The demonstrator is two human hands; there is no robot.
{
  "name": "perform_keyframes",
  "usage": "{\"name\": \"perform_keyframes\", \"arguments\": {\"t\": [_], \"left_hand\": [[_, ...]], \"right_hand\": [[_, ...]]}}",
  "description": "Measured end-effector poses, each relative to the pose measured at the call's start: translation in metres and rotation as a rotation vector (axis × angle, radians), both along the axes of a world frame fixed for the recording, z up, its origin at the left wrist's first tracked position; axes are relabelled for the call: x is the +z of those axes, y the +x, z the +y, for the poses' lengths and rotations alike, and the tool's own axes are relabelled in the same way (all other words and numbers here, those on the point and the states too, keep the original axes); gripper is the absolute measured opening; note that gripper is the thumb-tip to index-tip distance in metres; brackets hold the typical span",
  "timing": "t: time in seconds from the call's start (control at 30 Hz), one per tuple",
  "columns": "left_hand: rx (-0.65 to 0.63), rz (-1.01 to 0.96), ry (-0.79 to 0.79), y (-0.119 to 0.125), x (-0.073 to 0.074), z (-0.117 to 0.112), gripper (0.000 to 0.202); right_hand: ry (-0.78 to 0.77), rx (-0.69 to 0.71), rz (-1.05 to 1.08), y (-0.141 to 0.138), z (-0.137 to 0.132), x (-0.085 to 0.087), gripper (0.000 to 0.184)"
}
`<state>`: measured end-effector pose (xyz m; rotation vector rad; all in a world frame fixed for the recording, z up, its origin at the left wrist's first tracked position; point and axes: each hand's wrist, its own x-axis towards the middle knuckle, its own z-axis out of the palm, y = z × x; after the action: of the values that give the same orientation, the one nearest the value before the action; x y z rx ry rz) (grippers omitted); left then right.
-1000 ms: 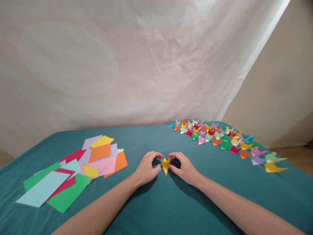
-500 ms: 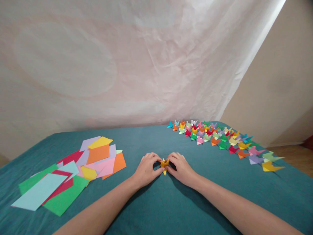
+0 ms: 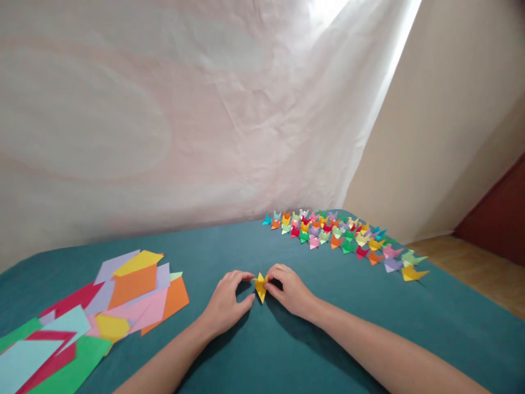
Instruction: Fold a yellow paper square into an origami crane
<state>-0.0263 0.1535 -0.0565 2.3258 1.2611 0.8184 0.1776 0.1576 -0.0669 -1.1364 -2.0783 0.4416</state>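
A small yellow origami crane (image 3: 260,287) is between my hands, a pointed end toward me. My right hand (image 3: 292,290) pinches its right side between thumb and fingertips. Just left of it, my left hand (image 3: 230,300) has thumb and fingers apart in a C shape; the fingertips are close to the crane's upper left, and whether they touch it I cannot tell.
Rows of folded paper cranes (image 3: 335,242) in many colours stand at the back right of the teal tablecloth (image 3: 262,361). Loose coloured paper sheets (image 3: 133,287) overlap on the left. A pale curtain (image 3: 205,137) hangs behind the table.
The left thumb and fingers have spread away from the crane, while the right hand keeps its pinch. The view has swung to the right.
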Motion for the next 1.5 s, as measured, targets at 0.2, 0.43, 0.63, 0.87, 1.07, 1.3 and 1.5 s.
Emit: {"name": "perform_keyframes", "arguments": {"t": [0.2,0.43,0.63,0.87,1.07,1.3,1.5], "left_hand": [[0.001,0.014,0.004,-0.001,-0.001,0.003,0.028],[-0.020,0.035,0.015,-0.001,0.000,0.004,0.024],[-0.041,0.060,0.018,-0.002,0.000,0.004,0.019],[-0.053,0.082,0.014,-0.002,0.000,0.007,0.017],[-0.052,0.085,0.022,-0.001,0.000,0.008,0.018],[-0.057,0.084,0.016,-0.001,0.000,0.007,0.018],[-0.059,0.073,0.017,-0.001,0.001,0.007,0.018]], "right_hand": [[0.082,-0.186,0.014,0.047,0.026,0.018,0.009],[0.086,-0.494,-0.007,0.144,0.046,0.000,0.022],[0.067,-0.648,-0.038,0.181,0.053,-0.022,0.023],[0.069,-0.657,-0.078,0.181,0.060,-0.031,0.022],[0.063,-0.676,-0.106,0.183,0.063,-0.035,0.020],[0.059,-0.680,-0.132,0.185,0.064,-0.037,0.019],[0.055,-0.683,-0.141,0.185,0.064,-0.037,0.019]]}}
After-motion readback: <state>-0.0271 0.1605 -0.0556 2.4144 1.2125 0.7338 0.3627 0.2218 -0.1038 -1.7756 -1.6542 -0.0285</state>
